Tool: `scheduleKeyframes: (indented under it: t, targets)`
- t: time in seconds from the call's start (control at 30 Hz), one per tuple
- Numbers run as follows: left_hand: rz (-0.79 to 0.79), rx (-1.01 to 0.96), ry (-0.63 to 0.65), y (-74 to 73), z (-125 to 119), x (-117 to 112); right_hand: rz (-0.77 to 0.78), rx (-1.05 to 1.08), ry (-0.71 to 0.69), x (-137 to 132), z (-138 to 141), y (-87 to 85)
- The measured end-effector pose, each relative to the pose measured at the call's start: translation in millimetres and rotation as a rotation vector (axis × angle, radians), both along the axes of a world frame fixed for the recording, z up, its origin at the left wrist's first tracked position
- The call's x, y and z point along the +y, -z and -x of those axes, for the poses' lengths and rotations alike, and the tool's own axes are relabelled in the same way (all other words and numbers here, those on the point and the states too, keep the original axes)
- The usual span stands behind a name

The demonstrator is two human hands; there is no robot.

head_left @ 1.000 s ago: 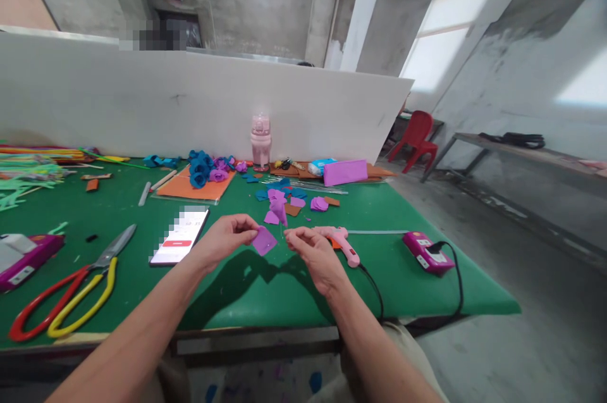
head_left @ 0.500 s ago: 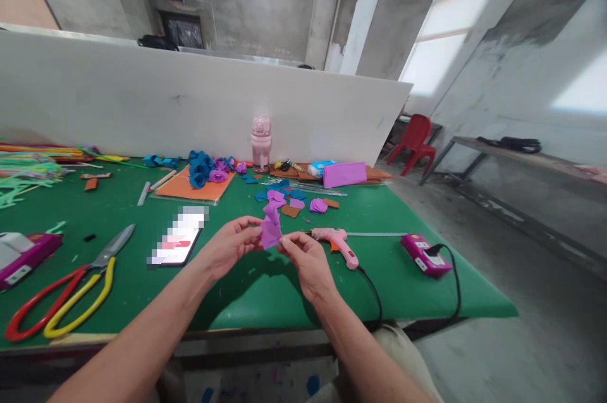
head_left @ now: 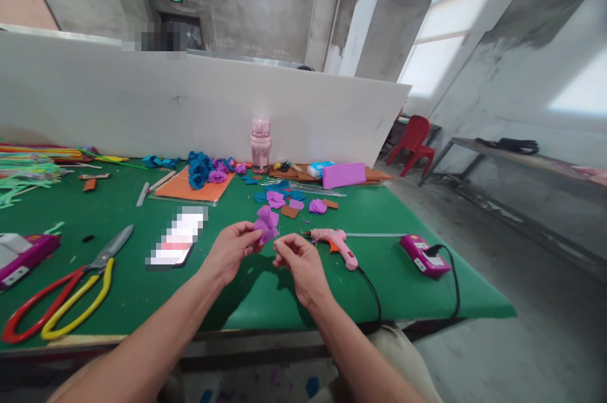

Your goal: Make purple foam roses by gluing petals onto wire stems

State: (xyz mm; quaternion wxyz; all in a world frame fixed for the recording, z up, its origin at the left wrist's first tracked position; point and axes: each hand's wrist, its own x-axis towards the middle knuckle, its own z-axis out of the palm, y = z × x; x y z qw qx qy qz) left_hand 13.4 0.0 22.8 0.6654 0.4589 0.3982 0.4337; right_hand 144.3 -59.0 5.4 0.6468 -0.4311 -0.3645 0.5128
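My left hand (head_left: 233,251) pinches a purple crepe-paper flower piece (head_left: 266,224), its petals folded and curled, above the front middle of the green table. Just right of it, my right hand (head_left: 300,264) is closed, thumb against fingertips. A faint pale strand shows above those fingertips; what they hold is too small to name. Beyond my right hand lies a pink glue gun (head_left: 329,237) with an orange trigger. Behind the hands are loose purple petals (head_left: 318,205) and blue pieces (head_left: 298,195).
Scissors (head_left: 107,264) and a phone (head_left: 177,238) lie to the left. Finished-looking blue paper flowers (head_left: 199,169) rest on an orange sheet (head_left: 165,191). A pink bottle (head_left: 260,145) stands against the white partition (head_left: 190,99). A purple power socket (head_left: 424,255) with a cord sits right.
The purple piece has turned in my left hand and shows more of its curled petals. My right fingertips have come off its edge and sit slightly apart to the right.
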Motion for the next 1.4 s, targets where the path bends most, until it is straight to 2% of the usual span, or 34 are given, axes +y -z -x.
scheduleKeyframes:
  t: [0.3,0.67,0.9,1.4]
  targets:
    - [0.045,-0.072,-0.011,-6.8,-0.2,-1.8,0.047,0.039,-0.040,-1.8,1.9,-2.5]
    - [0.029,-0.073,-0.087,-8.2,4.9,2.1,0.066,-0.029,-0.032,-1.5,-0.2,0.1]
    - [-0.053,-0.041,-0.051,-5.3,4.1,-0.6,0.011,-0.037,-0.100,-2.9,1.7,1.7]
    - [-0.204,0.107,-0.025,-8.7,-1.1,-5.2,0.108,0.181,-0.293,-6.1,-3.8,-2.1]
